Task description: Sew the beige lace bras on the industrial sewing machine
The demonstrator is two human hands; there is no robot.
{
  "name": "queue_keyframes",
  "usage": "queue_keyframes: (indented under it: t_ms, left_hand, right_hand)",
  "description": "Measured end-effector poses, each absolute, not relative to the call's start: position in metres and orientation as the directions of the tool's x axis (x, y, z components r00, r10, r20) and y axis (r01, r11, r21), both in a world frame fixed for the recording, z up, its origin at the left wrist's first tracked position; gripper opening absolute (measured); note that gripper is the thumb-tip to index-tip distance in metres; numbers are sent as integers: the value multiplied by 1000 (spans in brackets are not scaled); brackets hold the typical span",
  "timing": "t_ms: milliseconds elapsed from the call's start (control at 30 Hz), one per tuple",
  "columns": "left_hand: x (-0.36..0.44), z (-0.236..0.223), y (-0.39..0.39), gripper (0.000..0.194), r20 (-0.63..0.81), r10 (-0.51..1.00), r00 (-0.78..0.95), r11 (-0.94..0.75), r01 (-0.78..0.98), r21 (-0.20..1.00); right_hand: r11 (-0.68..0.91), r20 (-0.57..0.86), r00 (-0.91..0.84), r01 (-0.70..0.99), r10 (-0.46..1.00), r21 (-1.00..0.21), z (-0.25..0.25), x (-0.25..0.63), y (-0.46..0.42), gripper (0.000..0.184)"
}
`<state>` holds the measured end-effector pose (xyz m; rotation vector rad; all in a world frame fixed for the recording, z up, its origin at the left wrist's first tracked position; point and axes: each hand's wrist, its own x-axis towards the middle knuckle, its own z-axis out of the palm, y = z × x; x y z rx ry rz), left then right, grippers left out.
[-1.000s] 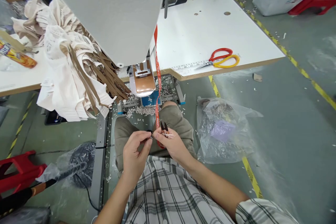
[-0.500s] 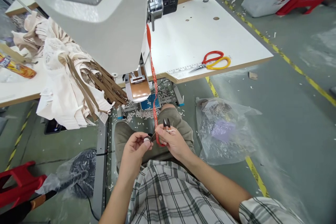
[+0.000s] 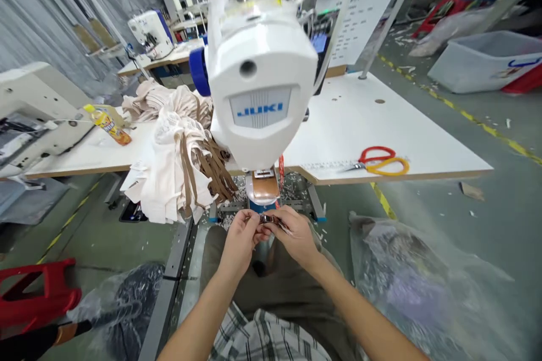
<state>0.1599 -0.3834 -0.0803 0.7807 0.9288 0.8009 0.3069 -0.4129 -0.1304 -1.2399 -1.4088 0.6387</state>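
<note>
My left hand (image 3: 243, 235) and my right hand (image 3: 294, 232) meet over my lap, just below the sewing machine's bed. Between their fingertips is a small dark, shiny metal piece (image 3: 266, 218), pinched by my left fingers and mostly covered. My right hand is closed around thread snips (image 3: 284, 228), of which only a thin part shows past the fingers. A red cord (image 3: 281, 170) hangs down behind the machine's end towards my hands. Above them is the white sewing machine head (image 3: 261, 84), with its copper-coloured plate (image 3: 265, 188) facing me.
Scissors (image 3: 383, 161) with red and yellow handles lie at the table's front edge. Pale fabric pieces with brown straps (image 3: 178, 163) hang over the left edge. A drink bottle (image 3: 108, 125) lies behind them. A plastic bag (image 3: 406, 271) rests on the floor at right.
The view has tilted up, bringing more of the machine and workshop into sight. My hands have come together, and the snips' blades no longer stick up above my right fingers.
</note>
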Motion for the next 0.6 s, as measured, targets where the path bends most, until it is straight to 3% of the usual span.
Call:
queue_keyframes:
  t_ms: [67,167,367,467,600]
  left_hand:
    - [167,-75,-375,29,-175,941,289,244,-223,944]
    - [176,-72,-364,26,23,983,182,6,-157,988]
    - [183,-74,-355,14,133,984,122,-148,120,982]
    - [181,-72,-350,13,156,981,118,-179,217,960]
    - [176,-64,-335,16,168,969,179,-224,367,903]
  right_hand:
    - [349,468,237,411,851,-842,-126,301,-395,14]
    - [379,571,326,494,754,-782,-124,292,-373,24]
    - [361,596,417,517,686,-776,-131,286,-358,34]
    - [340,586,475,508,657,-792,-133,285,-357,29]
    - [332,419,638,259,646,-907,-129,280,-350,13]
